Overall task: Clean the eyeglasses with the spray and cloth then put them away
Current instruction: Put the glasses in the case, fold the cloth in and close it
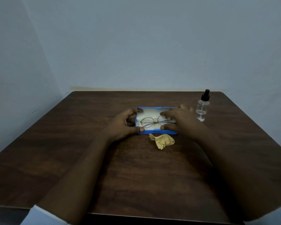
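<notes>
At the near edge a white sleeve [44, 216] shows on the left arm, and both bare forearms reach forward over the dark wooden table [71, 159]. Further on, the yellow cloth [163, 141] lies crumpled on the table, just in front of the blue case [152, 132], and no hand touches it.

The left hand [122, 125] grips the left end of the case, with the thumb on the near wall and the fingers curled at the far corner. The right hand [180, 120] is over the right half of the case, fingers spread. Its thumb is at the near wall and one finger reaches above the right lens. The other fingers are blurred, so I cannot tell if this hand pinches the frame or only hovers.

The eyeglasses [147, 122] lie inside the open case on the white lining, with the arms folded as far as I can see. Beyond, at the right, the spray bottle [202, 109] stands upright near the case, with its black cap on, and nobody holds it.

In my judgement the moment is at one end of the task. Either the glasses are about to be lifted out and all the cleaning is left, or they are cleaned and put back and only the closing is left. The crumpled cloth speaks a little for the second, but it is not sure.
</notes>
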`<state>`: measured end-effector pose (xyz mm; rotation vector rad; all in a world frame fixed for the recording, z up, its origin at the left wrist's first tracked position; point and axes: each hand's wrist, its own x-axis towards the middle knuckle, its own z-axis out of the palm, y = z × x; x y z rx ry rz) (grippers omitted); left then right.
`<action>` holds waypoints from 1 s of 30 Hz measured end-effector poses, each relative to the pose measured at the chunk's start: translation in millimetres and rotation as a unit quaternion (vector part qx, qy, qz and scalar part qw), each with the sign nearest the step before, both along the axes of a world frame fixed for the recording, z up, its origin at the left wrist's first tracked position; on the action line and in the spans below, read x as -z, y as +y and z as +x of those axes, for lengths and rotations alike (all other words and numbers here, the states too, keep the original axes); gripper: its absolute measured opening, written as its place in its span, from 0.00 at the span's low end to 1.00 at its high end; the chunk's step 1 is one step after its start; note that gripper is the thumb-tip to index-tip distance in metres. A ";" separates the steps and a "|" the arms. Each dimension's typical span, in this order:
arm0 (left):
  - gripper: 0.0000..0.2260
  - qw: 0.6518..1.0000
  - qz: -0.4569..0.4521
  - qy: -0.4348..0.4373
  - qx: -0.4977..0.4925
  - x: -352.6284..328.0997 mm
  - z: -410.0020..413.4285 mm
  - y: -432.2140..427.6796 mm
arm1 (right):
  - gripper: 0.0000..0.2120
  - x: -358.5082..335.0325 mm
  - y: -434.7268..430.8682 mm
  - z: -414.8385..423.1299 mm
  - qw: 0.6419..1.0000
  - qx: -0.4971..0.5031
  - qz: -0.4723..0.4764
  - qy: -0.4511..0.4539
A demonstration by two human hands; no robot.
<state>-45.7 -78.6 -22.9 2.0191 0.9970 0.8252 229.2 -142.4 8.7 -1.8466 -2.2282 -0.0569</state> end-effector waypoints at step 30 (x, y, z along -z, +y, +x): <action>0.33 1.000 0.015 -0.004 -0.003 4.1 -0.8 4.6 | 0.14 9.7 -4.3 -6.8 0.990 -0.012 -0.003 0.138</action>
